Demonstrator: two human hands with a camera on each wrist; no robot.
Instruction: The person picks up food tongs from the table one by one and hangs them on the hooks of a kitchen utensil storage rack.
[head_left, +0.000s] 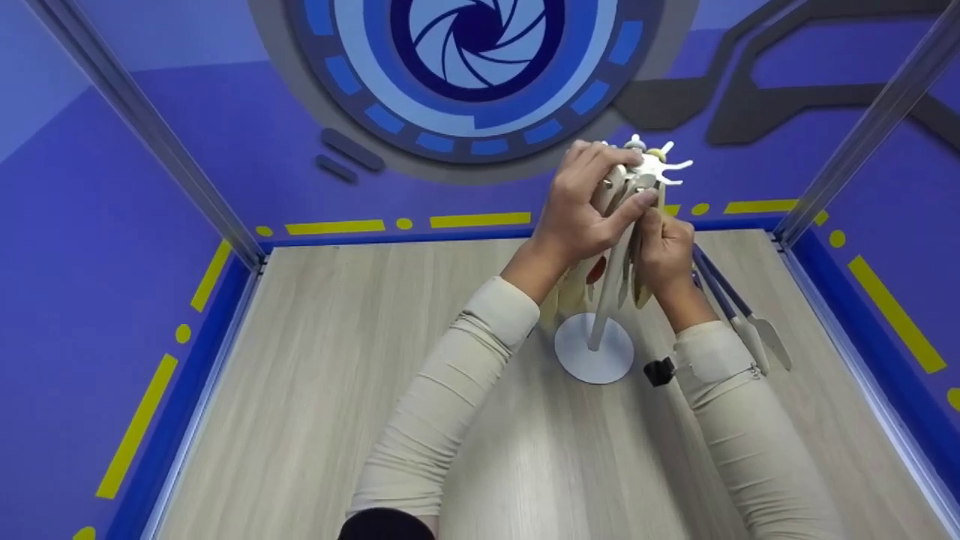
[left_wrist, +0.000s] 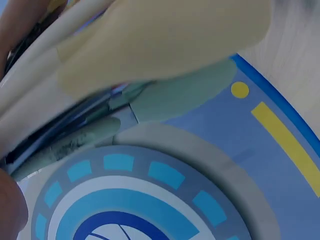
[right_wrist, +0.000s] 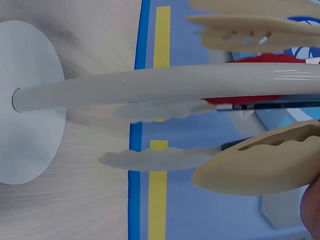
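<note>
A white utensil stand (head_left: 592,366) with a round base, a pole and a ring of hooks at the top stands toward the back right. Several utensils hang from it. My left hand (head_left: 589,199) grips the top of the stand, fingers over the hooks and thumb in front. Lower on the right side, my right hand (head_left: 667,251) holds beige tongs (right_wrist: 255,167) with scalloped edges beside the pole. In the left wrist view a large cream utensil head (left_wrist: 170,42) hangs close by, with a pale green one (left_wrist: 190,92) behind it.
Two dark-handled utensils with grey heads (head_left: 771,341) lie on the wooden table (head_left: 360,337) right of the stand. A red utensil (head_left: 596,268) hangs by the pole. Blue printed panels (head_left: 465,180) enclose the back and both sides.
</note>
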